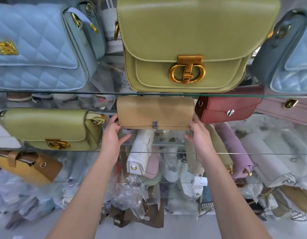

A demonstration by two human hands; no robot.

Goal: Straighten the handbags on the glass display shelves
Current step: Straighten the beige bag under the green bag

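The person stands close to the glass shelves, both bare arms stretched forward. The left hand (113, 133) and the right hand (198, 133) bracket a small tan rectangular leather handbag with a silver clasp (155, 112), which sits on the middle glass shelf (166, 153), about centre. The left fingers press against the bag's left end with the thumb spread loose below it; the right fingers curl onto the bag's lower right corner, thumb apart underneath. So each hand grips one end of the bag.

Just right of it, nearly touching, is a dark red pebbled flap bag with a round silver stud (226, 109), and further right a dusty pink bag (287, 111). To the left on the same shelf stands an olive green smooth flap bag with a gold ring clasp (46, 128). On the upper shelf, straight above, is a larger olive green bag with a gold clasp (183, 44), flanked by pale blue quilted bags (39, 49).
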